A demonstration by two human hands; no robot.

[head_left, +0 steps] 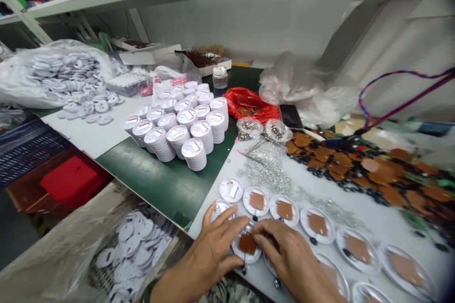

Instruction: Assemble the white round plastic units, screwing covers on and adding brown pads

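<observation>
Both hands, left hand (209,253) and right hand (284,255), pinched fingers on the brown board (247,243) in a white disc (245,252), seating it, pending firm pressing, below the stacked discs (179,125)

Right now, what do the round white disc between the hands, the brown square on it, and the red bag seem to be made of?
Round white disc: probably moulded plastic, smooth with a slight sheen. Brown square: looks like a thin circuit board, matte coppery brown; uncertain. Red bag: thin plastic film, glossy and crumpled. The left hand and the right hand touch the disc.
</observation>
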